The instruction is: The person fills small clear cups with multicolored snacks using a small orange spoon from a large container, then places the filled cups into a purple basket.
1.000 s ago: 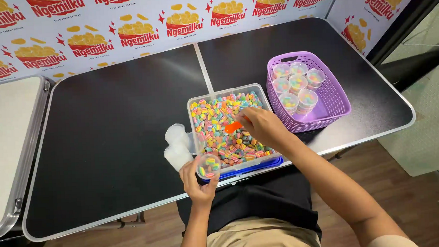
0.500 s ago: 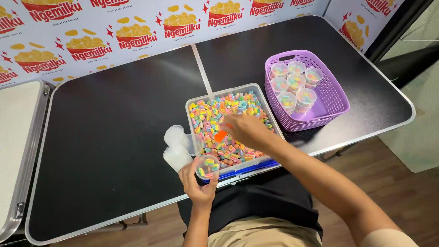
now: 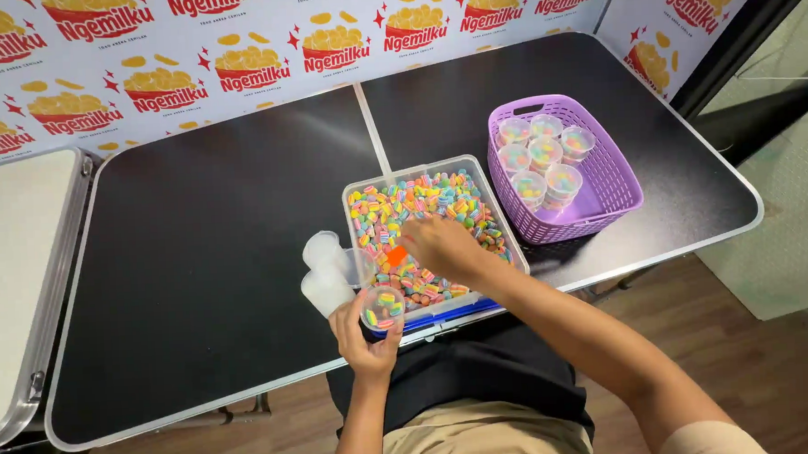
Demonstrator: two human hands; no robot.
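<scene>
A clear plastic tub (image 3: 417,170) full of small rainbow-striped candies sits at the near edge of a black folding table (image 3: 214,253). My left hand (image 3: 365,336) holds a small clear cup (image 3: 382,308) partly filled with candies, against the tub's near left corner. My right hand (image 3: 438,246) is inside the tub, gripping a small orange scoop (image 3: 395,255) that points toward the cup.
A purple plastic basket (image 3: 607,186) with several filled candy cups stands right of the tub. Two stacks of empty clear cups (image 3: 324,274) lie left of it. A white table (image 3: 15,271) adjoins on the left. A printed banner wall (image 3: 260,52) runs behind.
My right hand has drawn the orange scoop from the tub's middle toward its near left side, closer to the cup. The left hand and cup have stayed put.
</scene>
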